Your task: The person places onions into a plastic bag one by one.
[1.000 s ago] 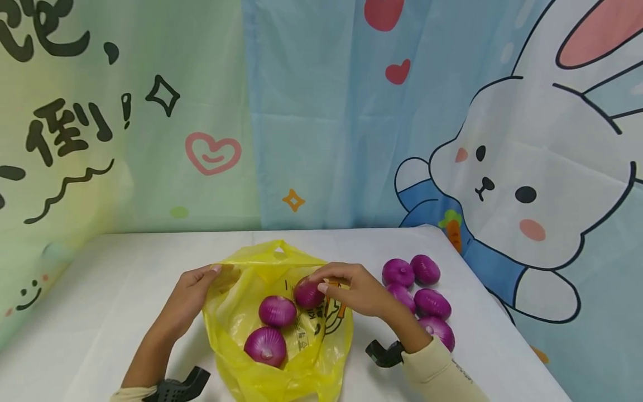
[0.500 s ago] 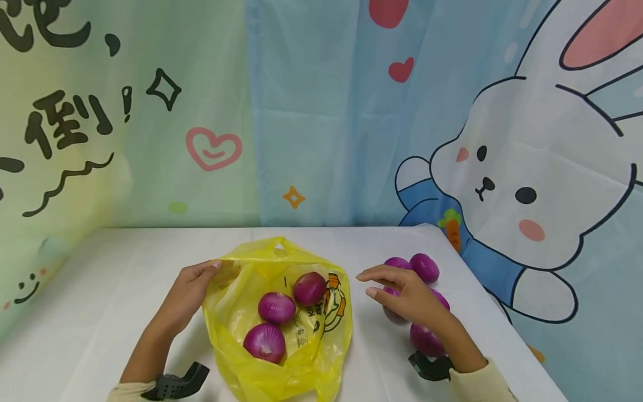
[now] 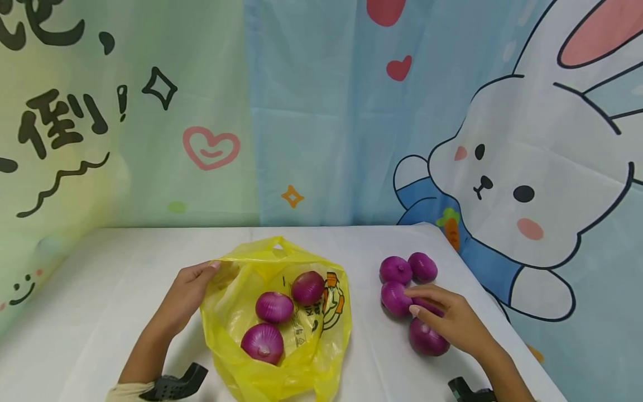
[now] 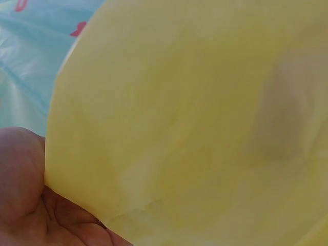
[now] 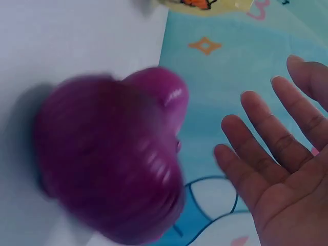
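My left hand (image 3: 188,293) pinches the left rim of a yellow plastic bag (image 3: 228,379), which gapes toward me on the table. In the left wrist view the bag film (image 4: 169,123) hides most of that hand's work. Inside the bag lie three red onions: an upper one (image 3: 308,288), a middle one (image 3: 274,307) and a lower one (image 3: 262,343). To the right, my right hand (image 3: 452,321) hovers over a group of several red onions (image 3: 396,298), partly covering one. In the right wrist view its fingers (image 5: 259,159) are spread, apart from a close onion (image 5: 107,159).
A white-covered table (image 3: 140,262) carries everything. Behind it hangs a printed cloth backdrop (image 3: 301,128) with a rabbit, hearts and lettering. Each wrist wears a black camera mount, the left one (image 3: 176,385) close to the bag's left side.
My right hand let go of the upper onion in the bag, withdrew, and moved right to the onions on the table. My left hand has kept its hold on the bag's rim.
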Demonstrator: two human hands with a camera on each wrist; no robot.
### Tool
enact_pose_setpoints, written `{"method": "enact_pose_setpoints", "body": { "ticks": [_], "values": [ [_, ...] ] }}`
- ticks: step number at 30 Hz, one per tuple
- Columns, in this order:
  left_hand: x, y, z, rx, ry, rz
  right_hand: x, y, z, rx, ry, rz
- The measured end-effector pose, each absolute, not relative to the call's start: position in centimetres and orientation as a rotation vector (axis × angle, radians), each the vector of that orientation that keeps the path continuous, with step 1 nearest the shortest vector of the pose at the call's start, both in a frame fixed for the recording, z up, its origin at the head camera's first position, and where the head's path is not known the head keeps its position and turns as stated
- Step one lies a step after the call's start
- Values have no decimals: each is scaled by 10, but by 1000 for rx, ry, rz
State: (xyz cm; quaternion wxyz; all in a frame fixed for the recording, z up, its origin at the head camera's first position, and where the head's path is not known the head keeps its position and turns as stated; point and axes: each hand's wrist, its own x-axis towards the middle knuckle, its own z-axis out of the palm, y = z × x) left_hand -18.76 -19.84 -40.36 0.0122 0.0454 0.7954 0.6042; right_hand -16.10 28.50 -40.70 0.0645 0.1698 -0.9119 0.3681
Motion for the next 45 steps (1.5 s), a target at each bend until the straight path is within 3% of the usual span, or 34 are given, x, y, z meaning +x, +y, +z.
{"method": "enact_pose_setpoints", "body": {
  "ticks": [15,45],
  "values": [
    [-187,-198,-403,123,2517,1828,-146,322,-422,242,-2772,1176],
    [-187,-197,-404,132,2510,1839,-150,308,-452,285,-3010,1215]
  ]
}}
